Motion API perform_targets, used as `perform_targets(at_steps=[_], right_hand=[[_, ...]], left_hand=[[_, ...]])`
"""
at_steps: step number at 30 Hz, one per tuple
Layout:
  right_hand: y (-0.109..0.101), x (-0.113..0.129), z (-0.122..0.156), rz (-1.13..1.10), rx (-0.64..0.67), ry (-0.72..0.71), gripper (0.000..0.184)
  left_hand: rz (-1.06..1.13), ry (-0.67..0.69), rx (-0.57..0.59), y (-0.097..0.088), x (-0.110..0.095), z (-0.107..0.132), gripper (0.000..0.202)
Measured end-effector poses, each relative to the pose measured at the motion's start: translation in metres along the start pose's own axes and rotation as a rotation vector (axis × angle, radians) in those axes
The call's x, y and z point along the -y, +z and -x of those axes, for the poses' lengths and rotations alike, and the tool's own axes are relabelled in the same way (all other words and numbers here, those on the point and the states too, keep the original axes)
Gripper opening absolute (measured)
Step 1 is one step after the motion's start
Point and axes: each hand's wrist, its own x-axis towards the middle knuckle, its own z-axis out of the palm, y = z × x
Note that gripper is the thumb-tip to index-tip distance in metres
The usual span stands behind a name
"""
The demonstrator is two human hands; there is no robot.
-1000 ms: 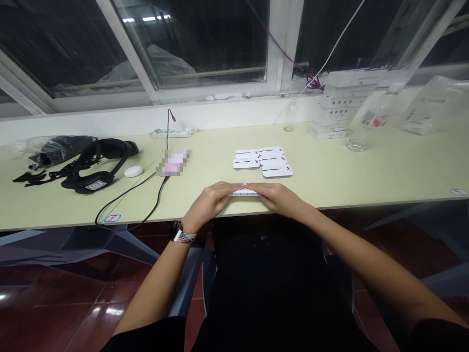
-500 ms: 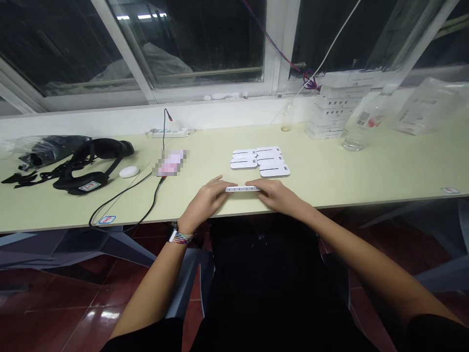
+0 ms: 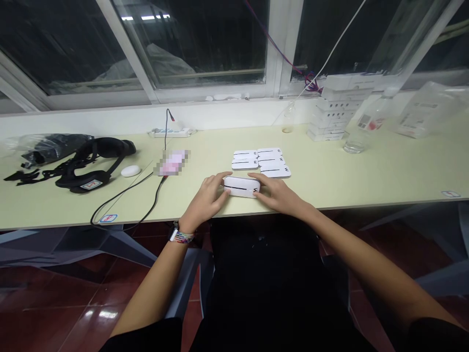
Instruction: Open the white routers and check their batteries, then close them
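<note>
A small white box (image 3: 242, 186) with a black slot line on its lid lies flat on the pale table (image 3: 366, 171), near the front edge. My left hand (image 3: 207, 198) grips its left end and my right hand (image 3: 275, 194) grips its right end, fingers curled round it. Just behind it lie several flat white cards (image 3: 262, 162) with the same black line, side by side in a group.
A stack of white boxes (image 3: 335, 117) and a glass (image 3: 353, 142) stand at the back right, beside a clear plastic bag (image 3: 427, 110). A black headset (image 3: 93, 164), a white oval puck (image 3: 130, 170), a power strip (image 3: 172, 132) and black cables (image 3: 124, 195) are on the left.
The white piece under my hands was a thin flat strip seen edge-on; now it lies as a closed box with its lid up, slightly farther from the table edge.
</note>
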Motion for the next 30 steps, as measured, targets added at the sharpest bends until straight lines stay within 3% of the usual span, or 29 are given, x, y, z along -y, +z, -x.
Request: perform_targets(at_steps=[3,6,8,11,18,20,25,30], right_hand=[[0.003,0.001,0.001,0.088,0.018,-0.012,0.063],[0.006,0.004,0.002,0.196,0.081,-0.005,0.055],[0.006,0.006,0.001,0.234,0.112,-0.005,0.050],[0.006,0.007,0.001,0.234,0.114,-0.001,0.051],[0.004,0.002,0.000,0.182,0.061,-0.048,0.051],[0.004,0.001,-0.001,0.154,0.023,-0.044,0.054],[0.005,0.001,-0.003,0.167,-0.050,-0.043,0.067],[0.006,-0.001,-0.001,0.228,0.022,-0.032,0.044]], left_hand=[[-0.017,-0.004,0.022,0.000,0.001,-0.001,0.051],[-0.009,0.069,0.083,-0.001,0.000,-0.002,0.058],[-0.007,0.136,0.129,0.000,-0.001,-0.004,0.051],[-0.003,0.181,0.133,0.002,-0.001,-0.007,0.040],[0.003,0.177,0.257,-0.006,0.000,-0.024,0.041],[0.021,0.182,0.262,-0.012,0.006,-0.040,0.047],[0.002,0.077,0.060,-0.009,0.034,-0.115,0.052],[-0.020,-0.052,0.059,0.017,0.062,-0.198,0.049]])
